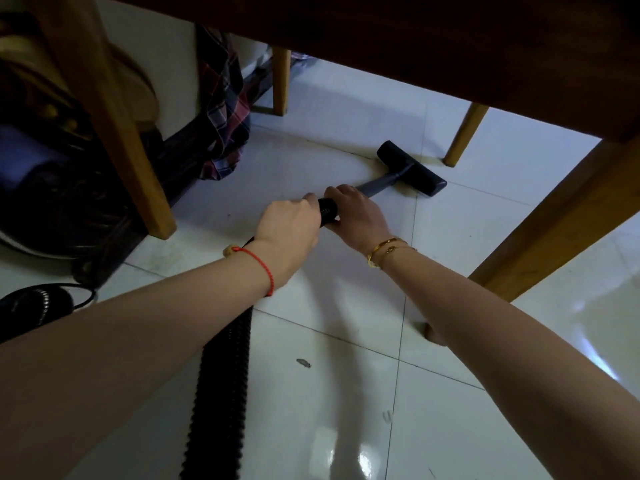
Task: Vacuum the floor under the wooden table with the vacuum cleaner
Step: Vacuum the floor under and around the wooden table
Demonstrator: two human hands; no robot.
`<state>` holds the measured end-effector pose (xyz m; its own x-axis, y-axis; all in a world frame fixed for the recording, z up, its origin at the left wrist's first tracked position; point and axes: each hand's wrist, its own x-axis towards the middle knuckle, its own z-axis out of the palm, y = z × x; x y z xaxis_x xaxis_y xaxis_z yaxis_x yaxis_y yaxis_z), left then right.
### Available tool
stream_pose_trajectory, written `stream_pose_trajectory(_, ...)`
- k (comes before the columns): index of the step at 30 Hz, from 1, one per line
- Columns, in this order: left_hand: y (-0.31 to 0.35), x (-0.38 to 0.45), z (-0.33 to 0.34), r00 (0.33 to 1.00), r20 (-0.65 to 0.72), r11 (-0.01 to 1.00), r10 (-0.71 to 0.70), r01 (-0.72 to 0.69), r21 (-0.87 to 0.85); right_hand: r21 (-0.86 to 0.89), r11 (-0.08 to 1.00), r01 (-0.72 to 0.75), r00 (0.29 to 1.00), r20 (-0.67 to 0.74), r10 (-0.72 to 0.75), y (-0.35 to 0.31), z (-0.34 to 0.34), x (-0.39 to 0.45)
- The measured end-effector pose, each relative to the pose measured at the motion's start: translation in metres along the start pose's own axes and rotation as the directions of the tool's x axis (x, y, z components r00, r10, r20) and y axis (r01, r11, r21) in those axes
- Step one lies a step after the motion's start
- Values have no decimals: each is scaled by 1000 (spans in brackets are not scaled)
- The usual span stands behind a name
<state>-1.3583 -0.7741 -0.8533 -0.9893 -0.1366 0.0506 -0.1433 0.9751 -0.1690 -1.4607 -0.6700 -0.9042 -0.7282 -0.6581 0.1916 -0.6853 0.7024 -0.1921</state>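
Observation:
The vacuum's black floor head [412,168] lies on the white tiled floor [346,393] under the wooden table [450,46], close to a far table leg [465,135]. A grey tube [372,186] runs back from the head to a black ribbed hose [225,375]. My left hand [289,228] grips the black hose end from the left. My right hand [356,213] grips the joint of tube and hose just ahead of it. The hose trails toward me along the floor.
Thick table legs stand at left [114,133] and right [554,216]; another far leg [280,81] is by the wall. Plaid cloth [225,109] hangs at the back left. A dark fan [62,209] and a black round object [31,306] sit at left. Small debris [304,363] lies on the tile.

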Motion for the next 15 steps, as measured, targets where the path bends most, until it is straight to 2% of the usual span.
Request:
stream_pose_trajectory(4,18,23,8,999,-30,1000,20,-20,14,63,998,-20,999,-30,22,26,5,7)
stream_pose_trajectory(8,28,33,17,998,-47,997,46,-43,71,76,997,26,999,-48,-22,42,7,8)
stream_pose_trajectory(15,23,29,15,999,-26,997,37,-35,64,117,988,101,993,-77,-92,34,7,5)
